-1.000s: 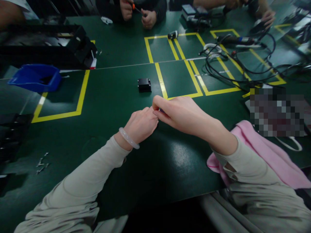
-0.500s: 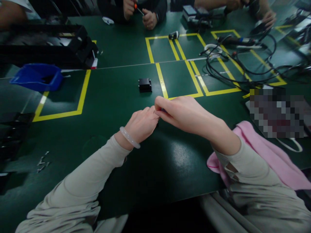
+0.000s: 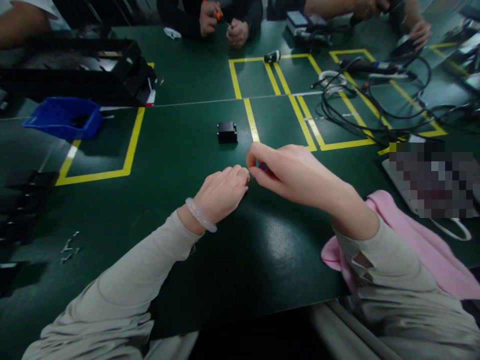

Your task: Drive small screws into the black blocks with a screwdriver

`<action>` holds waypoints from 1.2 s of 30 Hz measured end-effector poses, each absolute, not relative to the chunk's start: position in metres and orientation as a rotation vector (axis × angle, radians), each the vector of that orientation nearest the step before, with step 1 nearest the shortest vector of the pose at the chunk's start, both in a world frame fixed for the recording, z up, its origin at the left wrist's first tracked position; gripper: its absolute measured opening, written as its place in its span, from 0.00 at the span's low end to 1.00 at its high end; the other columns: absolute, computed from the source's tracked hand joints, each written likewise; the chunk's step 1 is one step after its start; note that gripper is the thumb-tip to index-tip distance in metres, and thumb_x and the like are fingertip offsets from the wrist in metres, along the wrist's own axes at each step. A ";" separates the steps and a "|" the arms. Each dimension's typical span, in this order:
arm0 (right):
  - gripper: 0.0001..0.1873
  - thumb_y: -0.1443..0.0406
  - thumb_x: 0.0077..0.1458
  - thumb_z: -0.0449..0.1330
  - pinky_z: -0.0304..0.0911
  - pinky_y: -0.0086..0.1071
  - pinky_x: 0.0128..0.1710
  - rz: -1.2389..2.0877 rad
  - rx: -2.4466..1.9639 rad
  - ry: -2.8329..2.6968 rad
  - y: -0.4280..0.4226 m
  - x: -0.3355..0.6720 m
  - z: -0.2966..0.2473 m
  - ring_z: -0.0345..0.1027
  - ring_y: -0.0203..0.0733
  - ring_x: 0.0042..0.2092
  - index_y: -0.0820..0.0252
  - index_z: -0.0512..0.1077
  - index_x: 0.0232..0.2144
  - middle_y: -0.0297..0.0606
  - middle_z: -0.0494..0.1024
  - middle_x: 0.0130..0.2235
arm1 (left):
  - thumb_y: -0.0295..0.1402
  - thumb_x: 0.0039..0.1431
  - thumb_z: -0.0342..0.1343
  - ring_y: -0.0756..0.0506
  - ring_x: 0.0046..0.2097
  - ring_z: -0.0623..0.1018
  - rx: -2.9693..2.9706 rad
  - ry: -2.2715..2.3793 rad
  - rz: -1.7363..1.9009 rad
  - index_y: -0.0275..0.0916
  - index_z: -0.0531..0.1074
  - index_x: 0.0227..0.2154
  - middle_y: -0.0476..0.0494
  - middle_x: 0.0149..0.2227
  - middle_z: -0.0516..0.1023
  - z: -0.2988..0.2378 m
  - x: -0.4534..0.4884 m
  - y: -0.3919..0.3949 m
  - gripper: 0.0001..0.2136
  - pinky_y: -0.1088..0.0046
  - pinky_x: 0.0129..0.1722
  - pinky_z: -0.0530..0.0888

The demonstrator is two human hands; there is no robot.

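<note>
My left hand, with a pale bangle at the wrist, is closed above the green table. Whatever its fingers hold is hidden behind the knuckles. Just to its right, my right hand is pinched, thumb against curled forefinger. A thin dark rod shows between its fingertips and the left hand; its kind is too small to tell. Beyond both hands, a small black box-shaped part sits on the table, touched by neither.
Left are a blue bin, black trays and loose screws. Right lie a pink cloth, a flat item with a blurred-out surface and tangled black cables. Across the table, a co-worker's hands hold an orange-handled tool.
My right hand has drawn slightly away from my left hand, up and to the right, so a small gap with the thin rod shows. The view has shifted a little.
</note>
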State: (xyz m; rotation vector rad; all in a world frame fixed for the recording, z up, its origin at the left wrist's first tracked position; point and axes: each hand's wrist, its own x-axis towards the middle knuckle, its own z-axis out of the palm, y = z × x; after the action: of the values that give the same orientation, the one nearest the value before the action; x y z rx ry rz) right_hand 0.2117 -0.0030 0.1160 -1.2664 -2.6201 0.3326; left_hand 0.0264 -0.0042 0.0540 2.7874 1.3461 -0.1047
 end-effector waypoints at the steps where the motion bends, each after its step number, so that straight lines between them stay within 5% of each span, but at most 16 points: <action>1: 0.13 0.63 0.66 0.48 0.52 0.30 0.34 0.355 -1.258 -2.575 -0.002 0.214 0.117 0.66 0.37 0.31 0.60 0.70 0.46 0.34 0.75 0.31 | 0.31 0.70 0.47 0.41 0.48 0.76 2.786 1.334 -0.092 0.33 0.68 0.45 0.37 0.45 0.75 0.055 0.025 -0.004 0.08 0.64 0.46 0.74; 9: 0.12 0.65 0.64 0.48 0.58 0.32 0.37 0.302 -1.285 -2.193 0.014 0.225 0.106 0.67 0.37 0.33 0.61 0.70 0.44 0.35 0.74 0.33 | 0.29 0.68 0.50 0.45 0.40 0.74 2.724 1.254 0.114 0.37 0.67 0.40 0.42 0.42 0.73 0.055 0.005 -0.020 0.03 0.68 0.39 0.72; 20: 0.11 0.66 0.63 0.50 0.55 0.29 0.34 0.427 -1.344 -2.298 0.020 0.208 0.091 0.67 0.37 0.29 0.62 0.70 0.43 0.33 0.74 0.29 | 0.27 0.68 0.49 0.39 0.57 0.75 2.953 1.186 0.360 0.35 0.69 0.41 0.33 0.57 0.75 0.036 -0.014 -0.048 0.05 0.58 0.53 0.75; 36: 0.13 0.65 0.65 0.49 0.53 0.30 0.34 0.295 -1.451 -2.421 0.024 0.200 0.096 0.69 0.40 0.31 0.62 0.71 0.45 0.37 0.77 0.30 | 0.27 0.68 0.49 0.39 0.56 0.77 2.918 1.213 0.367 0.36 0.69 0.40 0.33 0.58 0.75 0.033 -0.019 -0.052 0.05 0.57 0.52 0.76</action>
State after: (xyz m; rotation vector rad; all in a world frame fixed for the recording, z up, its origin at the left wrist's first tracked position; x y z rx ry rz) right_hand 0.1998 0.0240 0.0962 -1.4510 -2.4209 0.2951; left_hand -0.0188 -0.0518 0.0333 2.9180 1.2134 0.3671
